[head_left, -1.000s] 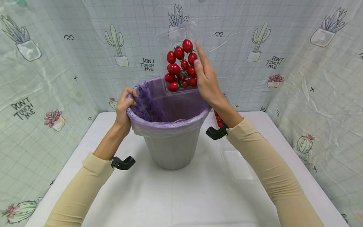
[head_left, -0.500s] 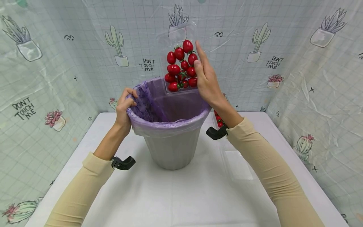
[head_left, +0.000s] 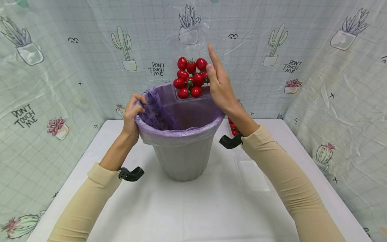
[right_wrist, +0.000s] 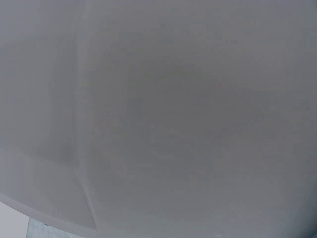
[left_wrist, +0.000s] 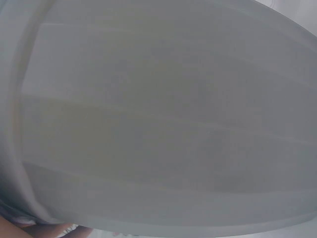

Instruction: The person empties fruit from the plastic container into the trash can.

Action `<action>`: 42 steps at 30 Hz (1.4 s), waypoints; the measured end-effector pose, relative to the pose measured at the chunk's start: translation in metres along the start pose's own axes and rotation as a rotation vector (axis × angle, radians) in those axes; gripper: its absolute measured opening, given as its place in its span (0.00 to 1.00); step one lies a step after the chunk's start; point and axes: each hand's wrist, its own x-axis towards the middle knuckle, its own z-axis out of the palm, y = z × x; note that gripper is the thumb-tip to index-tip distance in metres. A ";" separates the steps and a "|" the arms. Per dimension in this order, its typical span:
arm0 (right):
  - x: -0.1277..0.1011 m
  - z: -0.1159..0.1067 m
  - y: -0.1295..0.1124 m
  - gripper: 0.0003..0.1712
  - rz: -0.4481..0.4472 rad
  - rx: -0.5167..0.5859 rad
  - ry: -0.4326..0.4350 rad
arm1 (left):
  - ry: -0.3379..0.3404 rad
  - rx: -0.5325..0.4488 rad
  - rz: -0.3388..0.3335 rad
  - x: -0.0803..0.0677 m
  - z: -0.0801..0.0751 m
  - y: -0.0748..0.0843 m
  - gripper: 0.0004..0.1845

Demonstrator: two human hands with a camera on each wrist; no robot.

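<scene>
The left hand [head_left: 132, 112] clenches the grey plastic bin's purple-lined rim [head_left: 157, 131], steadying it; the right hand [head_left: 220, 88] grasps a tipped clear tomato tray [head_left: 191, 64] above it.

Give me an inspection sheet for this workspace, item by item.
Surface: white table.
Job's things: grey bin with purple liner; clear box of red tomatoes, tipped on end over the bin's far rim.
Clutter: a clear lid or tray lying right of the bin; more tomatoes behind the right wrist.
Grips: left hand grips the bin rim and liner; right hand holds the box.
Cables: nothing seen.
Surroundings: cactus-print sheet on all sides; both wrist views show only a blurred grey surface.
</scene>
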 end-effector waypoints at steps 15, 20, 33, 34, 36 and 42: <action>0.009 0.000 0.023 0.32 0.011 -0.005 0.005 | 0.002 0.007 0.015 0.001 0.000 -0.001 0.14; 0.011 0.000 0.034 0.32 0.005 -0.002 0.010 | 0.002 0.003 0.016 0.001 0.000 -0.001 0.14; 0.010 0.000 0.035 0.32 0.011 0.011 0.012 | 0.004 -0.006 0.019 0.002 -0.001 -0.003 0.14; 0.010 0.000 0.035 0.32 0.011 0.011 0.013 | 0.005 -0.005 0.020 0.002 -0.001 -0.004 0.14; 0.010 0.000 0.035 0.32 0.016 0.005 0.016 | 0.005 -0.004 0.020 0.002 -0.001 -0.004 0.14; 0.011 0.002 0.030 0.32 -0.007 -0.018 0.020 | 0.004 -0.009 0.020 0.002 -0.001 -0.005 0.14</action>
